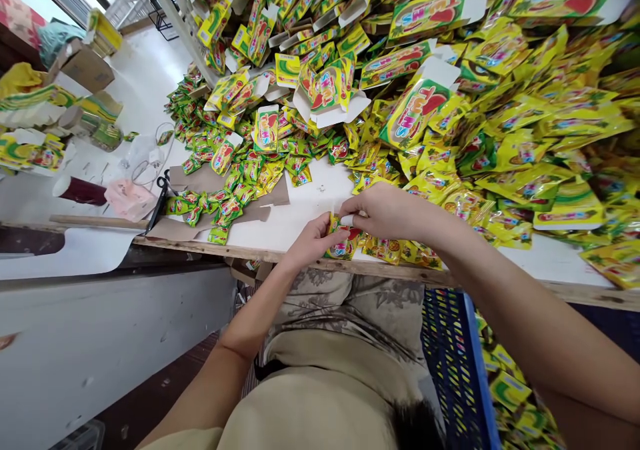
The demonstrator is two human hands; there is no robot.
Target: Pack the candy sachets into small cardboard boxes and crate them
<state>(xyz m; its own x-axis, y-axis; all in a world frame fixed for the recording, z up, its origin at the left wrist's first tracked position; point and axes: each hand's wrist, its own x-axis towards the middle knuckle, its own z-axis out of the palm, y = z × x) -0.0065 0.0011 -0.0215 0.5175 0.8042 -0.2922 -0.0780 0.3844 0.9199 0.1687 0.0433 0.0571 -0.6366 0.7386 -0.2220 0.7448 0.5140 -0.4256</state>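
Near the table's front edge, my left hand [321, 238] grips a small printed carton [343, 249] in yellow, green and red, thumb across its face. My right hand [376, 211] is closed at the carton's upper end, fingers pinched together. A white bit shows by these fingertips; whether it is a carton flap I cannot tell. Just right of the carton, yellow sachets [387, 249] lie along the edge, partly under my right forearm. Left of my hands, small green wrapped packets [227, 211] rest on brown cardboard [255, 215].
A large heap of cartons [413, 113] and yellow sachets [530, 133] covers the table's back and right. Black scissors [161, 200], a pink bag [129, 199] and a dark red cylinder [83, 190] lie at left. Below right stands a blue crate [473, 363] beside more packets.
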